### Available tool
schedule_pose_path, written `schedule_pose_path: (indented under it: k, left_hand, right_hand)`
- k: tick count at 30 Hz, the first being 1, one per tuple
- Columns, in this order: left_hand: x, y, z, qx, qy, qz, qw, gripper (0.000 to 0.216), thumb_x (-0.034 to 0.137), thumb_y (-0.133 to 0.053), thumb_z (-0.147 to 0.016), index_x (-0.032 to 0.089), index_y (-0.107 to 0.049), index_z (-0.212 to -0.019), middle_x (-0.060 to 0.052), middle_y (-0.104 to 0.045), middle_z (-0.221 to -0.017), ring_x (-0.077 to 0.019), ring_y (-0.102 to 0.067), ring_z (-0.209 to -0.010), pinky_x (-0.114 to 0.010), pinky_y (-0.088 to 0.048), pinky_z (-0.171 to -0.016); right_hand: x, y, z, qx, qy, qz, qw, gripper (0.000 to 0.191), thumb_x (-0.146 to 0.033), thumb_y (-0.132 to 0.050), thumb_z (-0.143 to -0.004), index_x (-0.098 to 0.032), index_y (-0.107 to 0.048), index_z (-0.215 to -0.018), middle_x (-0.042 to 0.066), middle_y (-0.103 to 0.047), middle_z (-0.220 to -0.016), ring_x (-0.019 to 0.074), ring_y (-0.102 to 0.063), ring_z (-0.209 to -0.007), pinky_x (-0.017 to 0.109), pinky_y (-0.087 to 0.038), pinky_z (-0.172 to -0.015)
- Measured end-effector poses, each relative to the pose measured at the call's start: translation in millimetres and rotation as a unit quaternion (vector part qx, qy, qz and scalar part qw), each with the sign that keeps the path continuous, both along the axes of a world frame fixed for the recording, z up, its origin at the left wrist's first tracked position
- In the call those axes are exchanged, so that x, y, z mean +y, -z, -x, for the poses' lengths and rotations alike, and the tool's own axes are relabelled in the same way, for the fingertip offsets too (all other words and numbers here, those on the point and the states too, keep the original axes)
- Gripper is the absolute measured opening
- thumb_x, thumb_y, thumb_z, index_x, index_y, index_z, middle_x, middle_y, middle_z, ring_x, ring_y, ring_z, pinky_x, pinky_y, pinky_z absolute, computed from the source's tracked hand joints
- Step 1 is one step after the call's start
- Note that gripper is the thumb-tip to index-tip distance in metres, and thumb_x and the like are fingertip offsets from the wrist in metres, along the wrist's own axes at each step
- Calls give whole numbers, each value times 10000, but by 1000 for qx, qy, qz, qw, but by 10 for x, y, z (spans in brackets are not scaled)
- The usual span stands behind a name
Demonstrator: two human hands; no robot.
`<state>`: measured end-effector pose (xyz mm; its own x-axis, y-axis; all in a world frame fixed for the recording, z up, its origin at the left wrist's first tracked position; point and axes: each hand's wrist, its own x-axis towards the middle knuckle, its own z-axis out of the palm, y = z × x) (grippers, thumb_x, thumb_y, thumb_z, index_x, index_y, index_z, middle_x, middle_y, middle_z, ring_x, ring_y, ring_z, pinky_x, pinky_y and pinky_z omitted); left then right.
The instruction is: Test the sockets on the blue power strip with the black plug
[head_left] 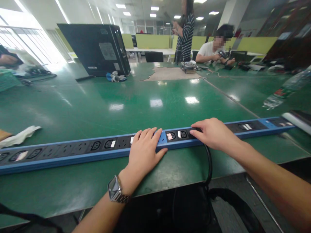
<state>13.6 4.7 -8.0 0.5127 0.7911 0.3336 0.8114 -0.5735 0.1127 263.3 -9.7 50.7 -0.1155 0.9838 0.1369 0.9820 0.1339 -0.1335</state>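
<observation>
The blue power strip (pixel 175 139) runs lengthwise left to right before us; our left hand (pixel 144 150) lies spread across it, and farther right along it our right hand (pixel 211 132) pinches a black corded plug (pixel 198 130).

Power strip (pixel 121 142) runs out past the left edge; its right end disappears by a dark object with a pale edge (pixel 298 121), itself cropped on the right. Left hand (pixel 144 150) covers some sockets. Right hand (pixel 211 132) hides most of the black cable's (pixel 210 165) upper end — can't tell if it's seated. Cable's lower run is lost in the dark. Strip labels (pixel 20 156) too small to read. Bottle (pixel 285 90) smeared, cropped right — green basket (pixel 8 79) cropped left.
</observation>
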Motion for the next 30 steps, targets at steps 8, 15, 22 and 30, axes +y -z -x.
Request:
schedule_pose_path:
  k: [8, 15, 22, 30]
  left_hand:
    - [13, -27, -46, 8, -4, -14, 1000, 568, 417, -682, -821, 170, -558, -1318, -126, -612, -1304, -331, -543, -1181, -524, -402, -1033]
    - [35, 7, 22, 3, 0, -16, 1000, 566, 413, -672, -827, 166, -547, -1321, -135, -604, -1306, -342, -536, -1180, -543, -398, -1037]
    - [-221, -63, -468, -176, 110, -69, 976, 741, 417, -663, -837, 129, -341, -1439, -185, -503, -1404, -291, -487, -1275, -437, -438, -1044]
    - [-94, -265, 708, -276, -113, -180, 938, 347, 314, -613, -890, 201, -581, -1217, -69, -644, -1099, -217, -614, -1030, -371, -479, -945]
  right_hand:
    - [-357, -277, -1281, 17, 188, -64, 980, 286, -441, -684, -769, -243, -806, -936, 65, -766, -805, 291, -699, -714, 349, -483, -575]
    - [-131, 160, -1663, -3, 149, 15, 989, 333, -444, -642, -810, -217, -793, -1001, 85, -760, -797, 307, -692, -730, 382, -480, -625]
    - [-370, -266, -607, 117, 100, -120, 981, 352, -509, -617, -827, -237, -787, -973, 72, -749, -810, 216, -648, -642, 331, -454, -568]
    - [-659, 332, 218, 489, 58, -47, 869, 326, -456, -604, -865, -203, -682, -1055, -19, -572, -613, 127, -570, -560, 236, -482, -541]
